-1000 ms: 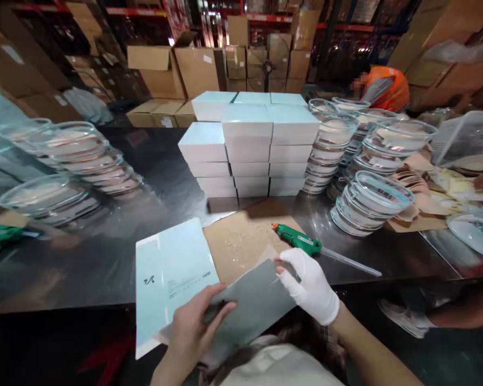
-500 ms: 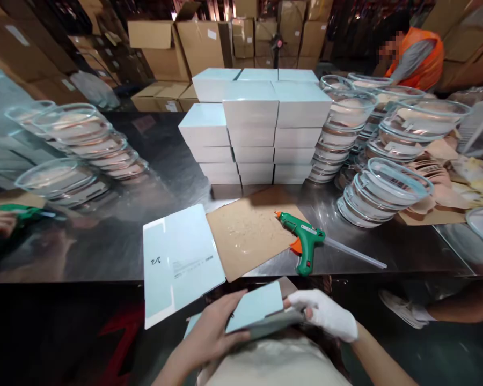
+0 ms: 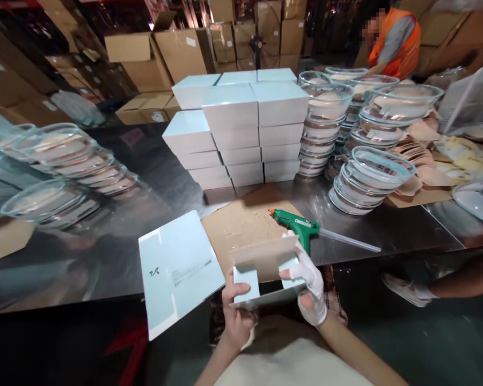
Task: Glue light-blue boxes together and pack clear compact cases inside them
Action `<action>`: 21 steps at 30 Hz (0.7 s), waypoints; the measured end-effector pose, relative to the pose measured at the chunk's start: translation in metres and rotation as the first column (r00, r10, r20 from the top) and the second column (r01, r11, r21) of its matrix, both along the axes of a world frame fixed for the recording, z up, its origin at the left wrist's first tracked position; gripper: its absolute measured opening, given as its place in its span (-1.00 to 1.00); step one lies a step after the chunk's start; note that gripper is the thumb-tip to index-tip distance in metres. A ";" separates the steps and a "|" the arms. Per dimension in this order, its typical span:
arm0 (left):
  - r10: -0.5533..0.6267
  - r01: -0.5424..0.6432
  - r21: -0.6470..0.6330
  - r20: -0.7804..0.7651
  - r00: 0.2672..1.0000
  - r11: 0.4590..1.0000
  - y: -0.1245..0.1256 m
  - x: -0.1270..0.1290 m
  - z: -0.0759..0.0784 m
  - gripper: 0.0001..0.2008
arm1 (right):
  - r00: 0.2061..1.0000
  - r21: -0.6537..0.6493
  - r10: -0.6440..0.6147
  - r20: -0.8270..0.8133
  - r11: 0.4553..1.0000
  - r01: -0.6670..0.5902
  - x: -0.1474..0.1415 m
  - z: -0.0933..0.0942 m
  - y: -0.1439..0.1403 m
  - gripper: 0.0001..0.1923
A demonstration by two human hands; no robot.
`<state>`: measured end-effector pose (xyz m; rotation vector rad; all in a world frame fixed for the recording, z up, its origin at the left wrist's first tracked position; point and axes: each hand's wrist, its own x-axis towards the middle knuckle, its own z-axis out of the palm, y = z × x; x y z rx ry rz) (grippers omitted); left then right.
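Note:
My bare left hand [image 3: 237,311] and my right hand [image 3: 313,289], in a white glove with bare fingertips, grip a folded carton [image 3: 265,256] from both ends. It is pale blue outside and greyish inside, with end flaps bent inward and an open gap between them. Thumbs press on the blue flaps. Just beyond my right hand a green glue gun [image 3: 301,224] lies with its orange nozzle pointing left and a clear glue stick [image 3: 350,240] out of its back. To the left, a flat pale blue sheet [image 3: 179,268] overhangs the table edge.
A brown board [image 3: 233,230] lies under the glue gun. Pale blue boxes [image 3: 231,120] are piled behind it. Stacked glass dishes stand at right [image 3: 358,187] and left [image 3: 48,203]. A person in an orange vest [image 3: 404,45] is at the back right.
Both hands have raised the carton from near my lap toward the board. Its flaps now stand folded up, showing the inside. My view has shifted, and the hand with another green tool has left the picture.

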<state>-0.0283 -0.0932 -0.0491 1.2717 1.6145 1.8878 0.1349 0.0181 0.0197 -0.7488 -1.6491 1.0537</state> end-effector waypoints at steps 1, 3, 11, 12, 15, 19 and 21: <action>0.022 -0.022 0.005 0.009 1.000 1.000 0.000 0.001 0.002 -0.58 | 0.999 -0.035 -0.045 0.009 0.998 0.046 -0.002 0.005 -0.001 -0.40; 0.012 -0.012 0.009 0.012 1.000 1.000 0.001 -0.001 0.008 -0.58 | 0.983 -0.116 -0.181 0.014 0.977 0.181 -0.006 0.012 -0.003 -0.65; -0.078 0.052 -0.122 -0.217 0.973 0.991 0.003 -0.031 0.031 -0.68 | 0.881 -0.152 -0.311 0.356 0.911 0.383 0.032 0.022 0.035 -0.62; -0.038 0.015 -0.116 -0.203 0.978 0.993 0.006 -0.032 0.031 -0.70 | 0.783 -0.144 -0.313 0.538 0.881 0.451 0.037 0.023 0.045 -0.58; 0.021 -0.038 -0.101 -0.167 0.986 0.994 0.018 -0.030 0.031 -0.72 | 0.577 -0.239 -0.136 0.805 0.817 0.525 0.038 0.025 0.074 -0.55; -0.010 -0.004 -0.117 -0.115 0.993 0.993 0.039 -0.025 0.033 -0.71 | 0.707 -0.406 -0.075 0.703 0.775 0.485 0.032 0.016 0.095 -0.67; -0.011 -0.001 -0.139 -0.087 0.996 0.990 0.045 -0.023 0.035 -0.68 | 0.798 -0.475 -0.091 0.595 0.761 0.441 0.032 0.014 0.096 -0.66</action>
